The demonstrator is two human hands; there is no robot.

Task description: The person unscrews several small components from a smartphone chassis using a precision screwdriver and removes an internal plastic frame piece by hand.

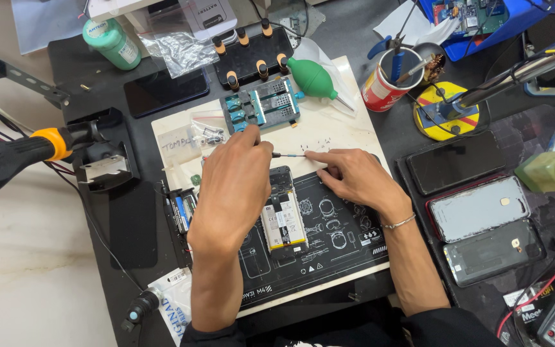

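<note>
Item: slim screwdriver (288, 155), held level above the opened phone (282, 215) on my mat (342, 234). My left hand (236, 186) pinches its handle; right hand (348, 177) fingertips close on the tip, steadying it.

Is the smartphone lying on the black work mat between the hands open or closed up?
Open. The smartphone lies face down with its back cover off, so the white and yellow battery is exposed.

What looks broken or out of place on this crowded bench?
The black smartphone under the left hand lies with its back off, battery and inner parts bare. At the right, two loose grey phone back covers lie beside it. Nothing looks spilled.
</note>
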